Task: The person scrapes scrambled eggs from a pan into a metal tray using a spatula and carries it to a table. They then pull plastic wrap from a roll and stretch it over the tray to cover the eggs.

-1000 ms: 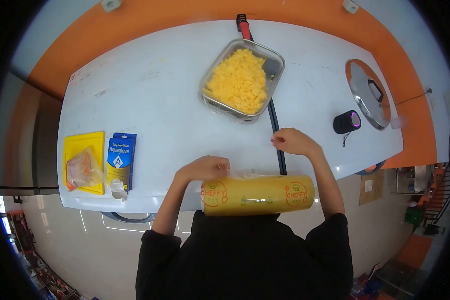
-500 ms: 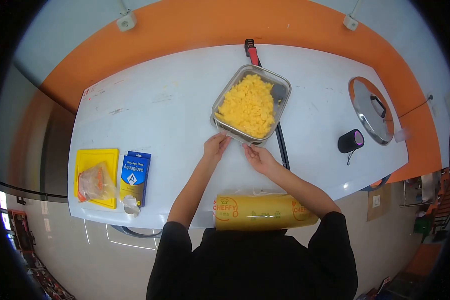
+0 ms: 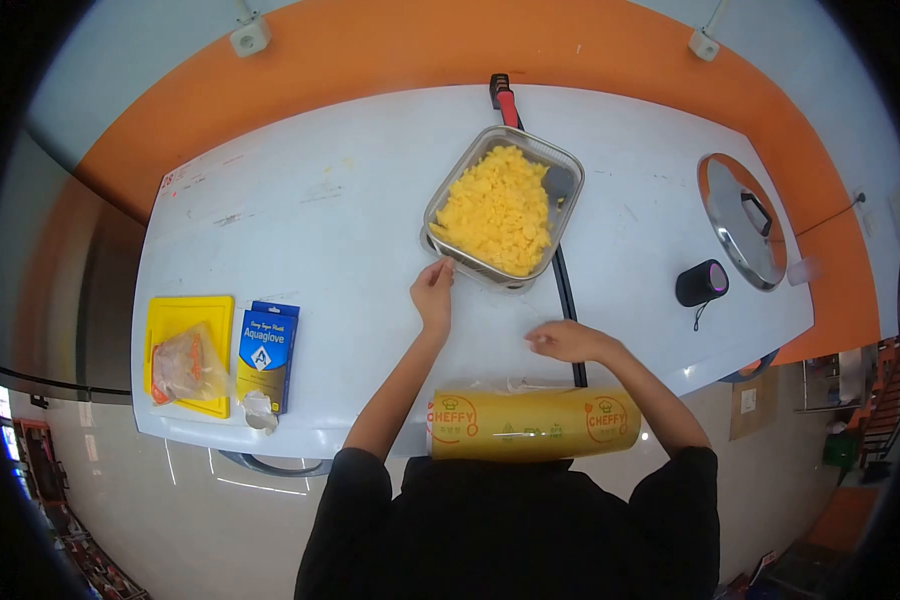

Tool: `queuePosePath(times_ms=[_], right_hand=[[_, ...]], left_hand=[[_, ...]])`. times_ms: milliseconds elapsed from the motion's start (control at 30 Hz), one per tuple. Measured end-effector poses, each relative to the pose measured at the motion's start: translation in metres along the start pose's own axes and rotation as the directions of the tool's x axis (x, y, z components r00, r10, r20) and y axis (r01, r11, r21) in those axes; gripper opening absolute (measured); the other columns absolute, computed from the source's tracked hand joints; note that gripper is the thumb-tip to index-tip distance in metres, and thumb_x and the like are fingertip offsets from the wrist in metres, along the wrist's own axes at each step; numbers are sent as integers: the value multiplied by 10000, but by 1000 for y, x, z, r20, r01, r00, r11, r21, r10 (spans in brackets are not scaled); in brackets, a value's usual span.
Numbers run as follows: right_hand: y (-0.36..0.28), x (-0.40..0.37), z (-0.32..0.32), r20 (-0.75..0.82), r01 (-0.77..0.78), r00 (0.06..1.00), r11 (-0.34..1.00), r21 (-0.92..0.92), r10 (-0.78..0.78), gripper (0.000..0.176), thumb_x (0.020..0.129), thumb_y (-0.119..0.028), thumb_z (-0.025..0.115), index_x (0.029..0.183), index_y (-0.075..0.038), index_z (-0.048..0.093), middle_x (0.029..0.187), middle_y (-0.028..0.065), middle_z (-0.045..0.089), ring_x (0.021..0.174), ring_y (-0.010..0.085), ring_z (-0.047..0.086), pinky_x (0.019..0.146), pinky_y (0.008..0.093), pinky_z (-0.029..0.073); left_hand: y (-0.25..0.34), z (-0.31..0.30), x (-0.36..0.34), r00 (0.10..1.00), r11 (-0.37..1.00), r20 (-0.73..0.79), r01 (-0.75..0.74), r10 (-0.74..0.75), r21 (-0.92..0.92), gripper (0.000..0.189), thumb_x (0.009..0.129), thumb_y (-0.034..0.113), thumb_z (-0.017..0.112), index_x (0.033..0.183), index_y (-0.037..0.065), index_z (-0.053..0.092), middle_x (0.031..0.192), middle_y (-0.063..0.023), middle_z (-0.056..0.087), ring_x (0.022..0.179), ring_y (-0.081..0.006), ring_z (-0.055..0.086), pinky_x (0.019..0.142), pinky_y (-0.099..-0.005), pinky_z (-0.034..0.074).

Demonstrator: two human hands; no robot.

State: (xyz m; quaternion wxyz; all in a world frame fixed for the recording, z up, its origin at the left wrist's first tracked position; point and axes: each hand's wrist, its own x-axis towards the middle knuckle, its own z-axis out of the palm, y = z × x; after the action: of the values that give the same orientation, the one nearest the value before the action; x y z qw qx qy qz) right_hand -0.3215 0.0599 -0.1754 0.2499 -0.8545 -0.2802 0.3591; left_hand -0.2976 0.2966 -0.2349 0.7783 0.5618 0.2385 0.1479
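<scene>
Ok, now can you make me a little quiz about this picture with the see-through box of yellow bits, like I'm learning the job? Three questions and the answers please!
1. Which of the person's two grips is nearer the clear container?
2. True or false: nothing lies on the yellow board.
3. Fill in the missing word: the yellow roll in front of the person has the red word ____ printed on it.

Key:
1. The left grip.
2. False: a clear bag lies on it.
3. CHEFFY.
</scene>
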Motion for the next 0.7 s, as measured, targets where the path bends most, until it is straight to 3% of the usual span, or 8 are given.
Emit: queuePosePath(times_ms=[167, 333, 467, 533, 567, 600, 633, 700], right_hand=[[0, -37, -7, 205, -183, 954, 968, -173, 217, 443, 877, -334, 470, 1206, -39, 490, 1049, 179, 589, 965, 291, 565, 833, 346, 439], [-13, -43, 0, 289, -219, 937, 975, 44, 197, 507, 876, -384, 451, 1242, -33, 446, 1098, 169, 572, 1001, 286, 559, 869, 344, 423], [-9, -39, 18, 310, -85, 949, 994, 63, 61, 524, 892, -409, 420, 1262, -37, 426, 1131, 176, 553, 1034, 278, 538, 897, 332, 400], [-8, -41, 25, 257, -94, 965, 977, 191, 43, 507, 904, -407, 417, 1235, -25, 458, 1160, 180, 534, 1065, 245, 510, 896, 314, 396], [-9, -43, 28, 246, -90, 968, 978, 191, 41, 507, 904, -407, 417, 1235, -25, 458, 1160, 180, 534, 1065, 245, 510, 896, 314, 396], [-11, -45, 31, 280, -187, 952, 957, 221, 122, 512, 908, -417, 408, 1224, -18, 467, 1163, 176, 533, 1073, 241, 504, 900, 311, 392], [-19, -46, 30, 319, -284, 927, 926, 248, 199, 519, 912, -426, 399, 1214, -11, 476, 1166, 172, 532, 1080, 236, 498, 904, 309, 388], [-28, -46, 24, 328, -296, 922, 921, 252, 207, 521, 915, -430, 392, 1180, 5, 504, 1148, 165, 541, 1058, 223, 506, 892, 300, 391]], left_hand=[[-2, 12, 18, 999, 999, -23, -28, 27, -27, 172, 785, 140, 652, 811, 6, 547, 734, -37, 570, 621, -114, 545, 596, -233, 486], [9, 13, 45, 996, 990, -81, 49, -38, 134, 325, 736, 144, 698, 869, -2, 440, 695, -87, 537, 464, -142, 506, 443, -238, 452], [17, 3, 62, 997, 977, -43, 78, -70, 198, 412, 714, 136, 714, 931, -11, 396, 723, -111, 541, 467, -156, 515, 437, -236, 452], [18, -2, 58, 994, 987, 46, 89, -96, 137, 469, 726, 147, 702, 1030, -38, 396, 870, -159, 531, 699, -213, 572, 591, -303, 484], [16, -1, 53, 995, 987, 54, 80, -88, 137, 469, 726, 147, 702, 1030, -38, 396, 870, -159, 531, 699, -213, 572, 591, -303, 484], [6, 2, 46, 964, 913, -42, -236, 264, 332, 531, 735, 177, 695, 1098, -47, 378, 977, -196, 497, 877, -259, 518, 719, -354, 445], [5, 6, 33, 804, 703, -65, -475, 592, 530, 596, 743, 207, 688, 1165, -57, 361, 1083, -234, 463, 1056, -306, 463, 847, -405, 405], [21, 10, -2, 640, 376, 261, -681, 723, 628, 695, 742, 260, 676, 1259, -38, 320, 1262, -263, 332, 1229, -365, 262, 980, -442, 253]])
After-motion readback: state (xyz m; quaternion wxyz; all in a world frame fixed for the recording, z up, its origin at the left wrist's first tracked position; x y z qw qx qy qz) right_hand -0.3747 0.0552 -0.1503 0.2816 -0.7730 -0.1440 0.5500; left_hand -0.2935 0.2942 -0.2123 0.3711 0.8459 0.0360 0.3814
